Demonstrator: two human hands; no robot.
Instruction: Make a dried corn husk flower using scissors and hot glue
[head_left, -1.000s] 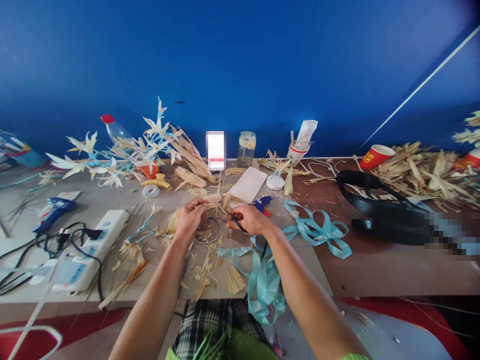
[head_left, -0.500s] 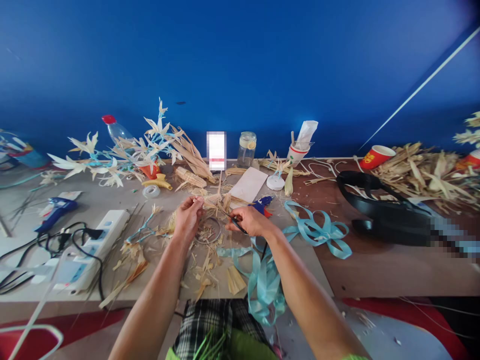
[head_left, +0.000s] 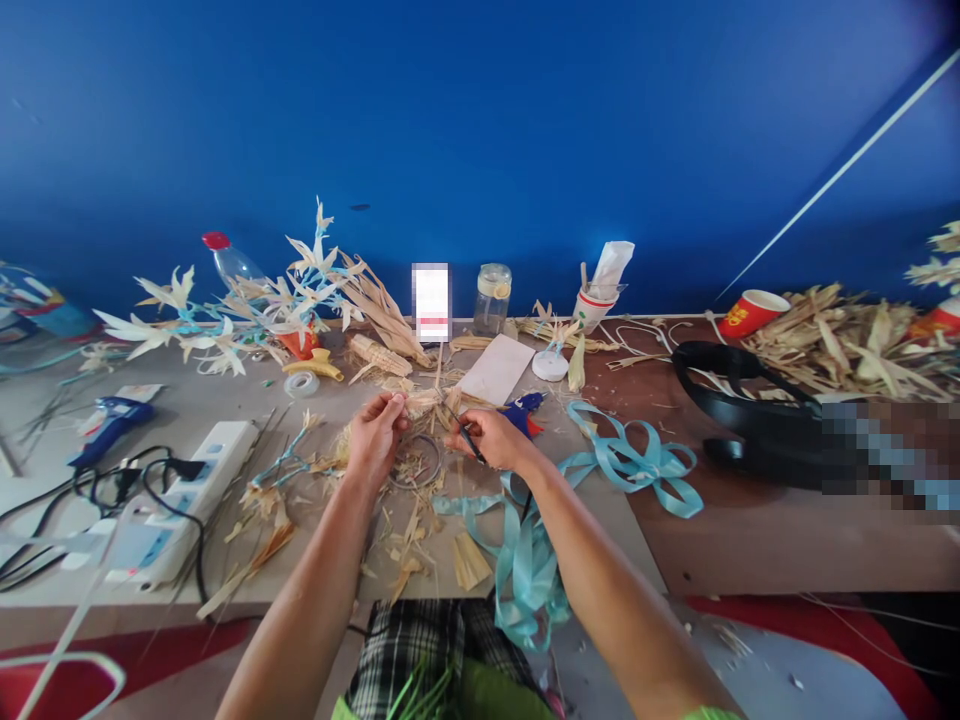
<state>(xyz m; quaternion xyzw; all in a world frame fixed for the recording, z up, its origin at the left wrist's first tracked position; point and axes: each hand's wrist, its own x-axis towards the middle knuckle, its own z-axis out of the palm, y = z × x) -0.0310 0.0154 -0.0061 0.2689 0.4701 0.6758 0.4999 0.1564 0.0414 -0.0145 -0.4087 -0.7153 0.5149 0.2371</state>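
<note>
My left hand [head_left: 376, 434] is closed in a pinch on a small piece of dried corn husk [head_left: 421, 400] above the table [head_left: 187, 420]. My right hand [head_left: 491, 439] is closed round black-handled scissors [head_left: 463, 432], whose blades point up and left toward that husk. Under both hands lie a thin wire ring [head_left: 416, 463] and a litter of husk scraps [head_left: 405, 540]. A light blue ribbon [head_left: 525, 560] trails from under my right wrist over the table's front edge.
A white power strip [head_left: 187, 490] with black cables lies at the left, a blue glue gun [head_left: 112, 420] beyond it. Husk flowers [head_left: 247, 310], a glass jar [head_left: 493, 297], paper cups [head_left: 750, 312], a black bag [head_left: 757, 420] and a husk pile [head_left: 847, 350] line the back and right.
My right hand with the scissors has shifted slightly left, closer to the husk in my left hand. The left hand has barely moved.
</note>
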